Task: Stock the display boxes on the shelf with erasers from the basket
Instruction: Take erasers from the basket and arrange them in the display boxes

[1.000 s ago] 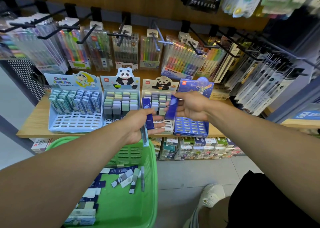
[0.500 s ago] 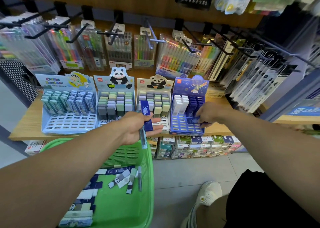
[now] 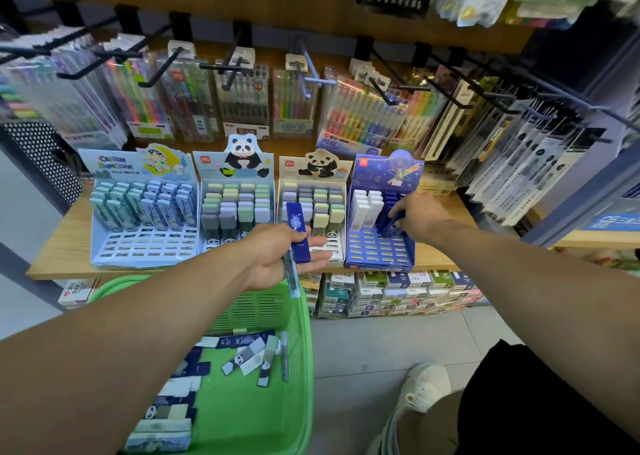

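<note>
My left hand is held palm up above the green basket and holds a dark blue eraser with the thumb, plus a thin clear pen-like stick. My right hand reaches into the dark blue display box on the shelf and pinches a blue eraser set among its slots. White erasers stand in that box's left columns. Loose erasers lie in the basket.
Three more display boxes stand to the left: a light blue one and two panda ones. Pen packs hang on hooks behind. Small boxes are stacked under the wooden shelf. My shoe is on the floor.
My right hand carried a blue eraser from beside my left hand down into the dark blue box. The left hand stayed in place with its eraser.
</note>
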